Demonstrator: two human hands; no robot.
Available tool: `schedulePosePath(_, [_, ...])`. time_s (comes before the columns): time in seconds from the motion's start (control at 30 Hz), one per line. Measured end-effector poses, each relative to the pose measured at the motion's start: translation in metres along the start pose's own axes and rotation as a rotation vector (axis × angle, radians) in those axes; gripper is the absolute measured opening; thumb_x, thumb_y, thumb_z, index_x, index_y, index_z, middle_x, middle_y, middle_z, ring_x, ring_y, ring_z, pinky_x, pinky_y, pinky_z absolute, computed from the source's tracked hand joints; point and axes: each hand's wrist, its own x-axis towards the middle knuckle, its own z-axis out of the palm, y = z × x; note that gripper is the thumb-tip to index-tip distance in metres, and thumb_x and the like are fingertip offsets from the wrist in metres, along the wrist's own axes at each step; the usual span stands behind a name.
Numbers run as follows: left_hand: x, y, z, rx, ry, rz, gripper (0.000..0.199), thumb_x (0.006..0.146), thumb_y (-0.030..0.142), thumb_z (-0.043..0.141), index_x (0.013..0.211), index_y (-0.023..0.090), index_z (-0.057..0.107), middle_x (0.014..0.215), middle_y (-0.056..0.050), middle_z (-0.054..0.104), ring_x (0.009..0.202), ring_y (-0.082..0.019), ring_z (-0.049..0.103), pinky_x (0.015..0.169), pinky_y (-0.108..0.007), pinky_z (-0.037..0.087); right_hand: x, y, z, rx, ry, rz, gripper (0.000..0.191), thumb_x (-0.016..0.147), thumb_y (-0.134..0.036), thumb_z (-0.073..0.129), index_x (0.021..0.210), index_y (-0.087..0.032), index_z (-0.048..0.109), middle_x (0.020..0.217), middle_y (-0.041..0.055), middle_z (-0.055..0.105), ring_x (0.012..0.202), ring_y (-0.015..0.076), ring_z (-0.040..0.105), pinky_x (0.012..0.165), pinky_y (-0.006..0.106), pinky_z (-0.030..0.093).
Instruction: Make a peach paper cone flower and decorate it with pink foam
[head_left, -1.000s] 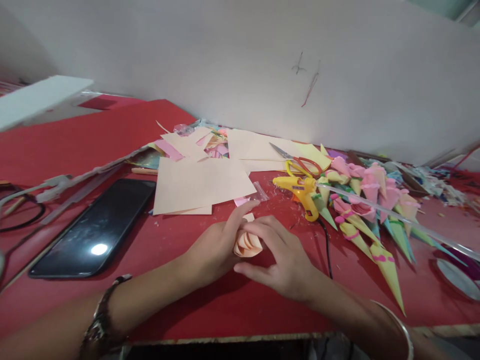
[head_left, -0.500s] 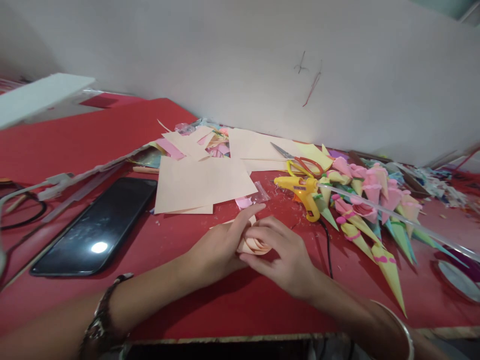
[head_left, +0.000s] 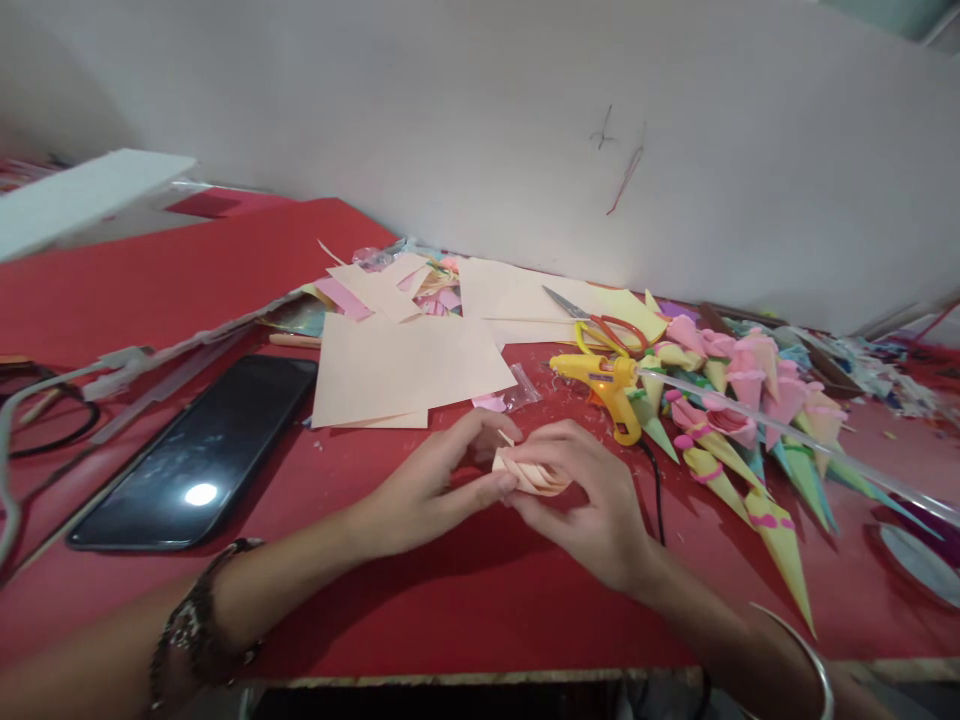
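Observation:
A cream paper strip coiled into a roll, like a paper flower [head_left: 536, 477], is held between both hands above the red table [head_left: 450, 610]. My right hand [head_left: 589, 490] curls round it from the right, thumb below and fingers over the top. On the left, my left hand [head_left: 442, 475] pinches its near end between thumb and fingers. The roll's far side is hidden by the fingers. Just beyond the hands lie cream paper sheets [head_left: 405, 370] and a small clear plastic bag [head_left: 523, 388].
A yellow glue gun [head_left: 604, 380] with a long clear glue stick lies right of centre, its cord running forward. Behind it are scissors [head_left: 600, 325]. Several paper cone flowers [head_left: 746, 375] are heaped at right, near a tape roll [head_left: 919, 562]. A phone [head_left: 199, 450] lies left.
My left hand has turned, its thumb now at the roll's end and its fingers lifted behind. The paper roll has shifted slightly right with my right hand and shows more of its side.

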Motion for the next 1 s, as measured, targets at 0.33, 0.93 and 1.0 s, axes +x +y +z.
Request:
schedulePosePath(0.33, [0.002, -0.0012, 0.0021, 0.002, 0.122, -0.132, 0.014, 0.079, 0.028, 0.051, 0.085, 0.016, 0.046, 0.074, 0.001, 0.051, 0.066, -0.011, 0.049, 0.059, -0.023, 0.039, -0.0005, 0.0027, 0.0011, -0.059, 0.035, -0.027, 0.029, 0.072, -0.019, 0.06, 0.101, -0.022, 0.053, 0.091, 0.0041, 0.056, 0.085, 0.0159, 0.056, 0.072, 0.031, 0.048])
schedulePosePath(0.93, [0.0033, -0.0004, 0.003, -0.13, 0.163, -0.132, 0.011, 0.076, 0.024, 0.054, 0.078, 0.015, 0.048, 0.072, 0.002, 0.052, 0.067, -0.01, 0.05, 0.061, -0.022, 0.041, -0.0009, 0.0009, 0.0006, -0.12, 0.039, -0.086, 0.026, 0.077, -0.016, 0.054, 0.101, -0.024, 0.056, 0.095, 0.0037, 0.057, 0.089, 0.0149, 0.057, 0.076, 0.03, 0.05])
schedulePosePath(1.0, [0.0037, -0.0003, 0.0024, -0.123, 0.149, -0.138, 0.011, 0.075, 0.024, 0.055, 0.075, 0.015, 0.049, 0.07, 0.002, 0.052, 0.065, -0.01, 0.05, 0.06, -0.022, 0.041, -0.0017, 0.0014, 0.0004, -0.122, 0.04, -0.101, 0.025, 0.077, -0.015, 0.055, 0.101, -0.024, 0.056, 0.096, 0.0037, 0.058, 0.091, 0.0151, 0.057, 0.079, 0.03, 0.05])
